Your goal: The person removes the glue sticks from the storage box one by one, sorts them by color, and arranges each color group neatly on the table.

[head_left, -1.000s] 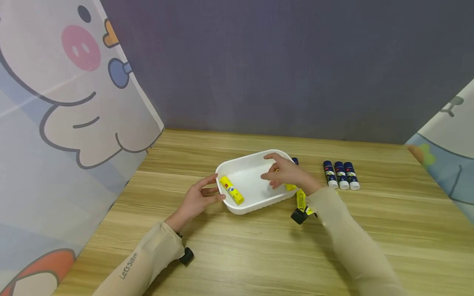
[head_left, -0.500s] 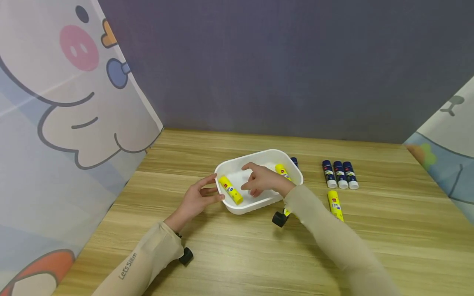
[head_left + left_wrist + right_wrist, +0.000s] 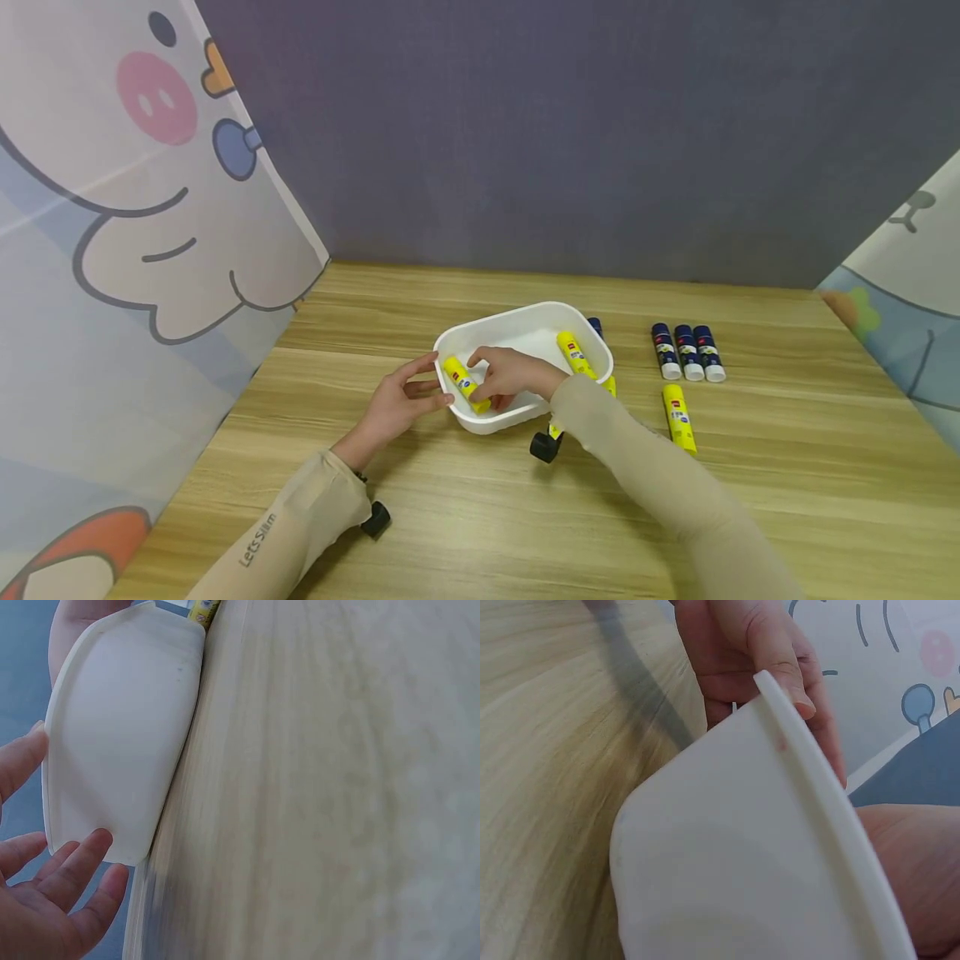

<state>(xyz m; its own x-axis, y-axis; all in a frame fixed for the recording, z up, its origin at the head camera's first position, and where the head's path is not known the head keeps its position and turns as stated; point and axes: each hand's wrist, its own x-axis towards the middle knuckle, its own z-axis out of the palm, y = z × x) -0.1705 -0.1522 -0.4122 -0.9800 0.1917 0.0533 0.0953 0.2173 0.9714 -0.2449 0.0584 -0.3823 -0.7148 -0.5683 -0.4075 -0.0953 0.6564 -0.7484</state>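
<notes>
A white plastic basket [image 3: 538,333] stands on the table, with two yellow glue sticks lying in it. My left hand [image 3: 401,407] touches its left end, fingers mostly straight against the wall and thumb at the rim. In the left wrist view, left fingertips [image 3: 99,838] rest on the outer wall. My right hand [image 3: 516,372] reaches inside over the left yellow glue stick [image 3: 462,382]. The right thumb overlaps the stick's near end while the index finger shows beside it; other fingers are hidden. The second yellow glue stick [image 3: 574,353] lies along the basket's right wall.
Three blue glue sticks [image 3: 689,353] with white ends lie in a row at right. Closer to me lies a yellow glue stick [image 3: 678,418]. Just past the basket's right side show part of a blue stick [image 3: 596,326] and of a yellow one [image 3: 611,386].
My right hand has moved left and down inside the basket, from its right end to the left glue stick, uncovering the stick at the right wall. The left hand stays put.
</notes>
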